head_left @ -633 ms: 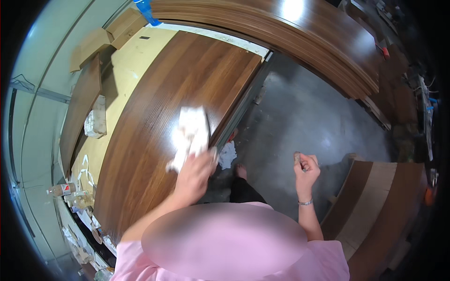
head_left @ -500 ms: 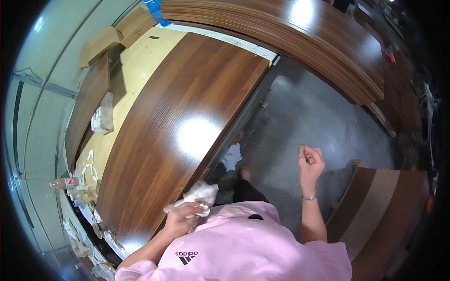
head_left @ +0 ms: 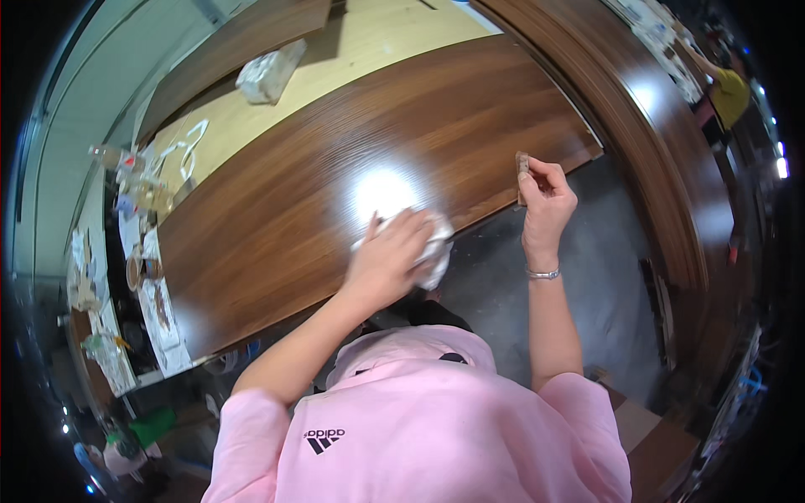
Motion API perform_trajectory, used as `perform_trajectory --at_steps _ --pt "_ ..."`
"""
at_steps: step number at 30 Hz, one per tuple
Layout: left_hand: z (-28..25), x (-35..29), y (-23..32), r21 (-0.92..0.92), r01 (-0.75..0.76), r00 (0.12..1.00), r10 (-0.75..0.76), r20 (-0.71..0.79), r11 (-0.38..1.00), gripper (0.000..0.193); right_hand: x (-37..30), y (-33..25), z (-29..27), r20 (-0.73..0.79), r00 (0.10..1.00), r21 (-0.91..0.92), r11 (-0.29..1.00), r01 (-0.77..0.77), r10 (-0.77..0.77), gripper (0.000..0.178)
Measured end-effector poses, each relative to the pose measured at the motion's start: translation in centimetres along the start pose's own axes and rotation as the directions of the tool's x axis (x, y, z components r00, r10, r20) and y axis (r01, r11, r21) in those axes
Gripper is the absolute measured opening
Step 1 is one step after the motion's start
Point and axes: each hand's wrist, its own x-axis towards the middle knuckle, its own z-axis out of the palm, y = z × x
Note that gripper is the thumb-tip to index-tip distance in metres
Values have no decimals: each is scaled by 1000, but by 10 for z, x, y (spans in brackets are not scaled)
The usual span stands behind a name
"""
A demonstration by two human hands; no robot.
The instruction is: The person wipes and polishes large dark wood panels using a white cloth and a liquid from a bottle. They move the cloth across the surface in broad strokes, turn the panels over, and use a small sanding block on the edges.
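Observation:
A large dark-brown wood-grain panel (head_left: 293, 184) lies flat before me, a bright glare on its glossy face. Near its front edge, my left hand (head_left: 390, 258) rests over a crumpled white cloth (head_left: 438, 250), fingers bent across it; part of the cloth hangs past the edge. The hand is slightly smeared by motion. To the right, my right hand (head_left: 551, 205) is raised, pinching a small flat brown piece (head_left: 521, 174) upright between thumb and fingers. What that piece is I cannot make out. It appears in front of the panel's right-hand part, seemingly without touching it.
Behind the panel are a pale board surface (head_left: 369, 75), a wrapped white block (head_left: 270, 74) and another brown panel (head_left: 226, 50). Bottles (head_left: 151, 197) and a small round container (head_left: 134, 272) stand at left. Stacked brown panels (head_left: 604, 109) run along the right; a person (head_left: 728, 96) is beyond.
My body and view have turned right, toward the panel. The left hand has brought the cloth from beside my waist onto the panel's edge. My right hand, still pinching the brown piece, has risen.

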Motion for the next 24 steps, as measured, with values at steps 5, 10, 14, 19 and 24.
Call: perform_trajectory --at_steps 5,10,14,19,24 --pt "-79 -257 -87 214 332 925 -273 -265 919 45 -33 2 37 162 986 -114 992 51 -32 16" --pt "-126 -321 -95 -532 710 195 -854 -482 462 37 -49 1 87 275 961 -73 997 -23 42 15" --pt "-91 -178 -47 -286 475 631 -549 -548 832 44 -58 19 127 336 916 -12 973 -231 221 20" --pt "-57 -203 -68 65 372 831 -301 -468 926 49 -64 34 135 313 909 15 955 -296 276 19" --pt "-98 -458 -162 -190 912 126 -691 -712 362 35 -68 39 126 333 921 94 964 -247 203 18"
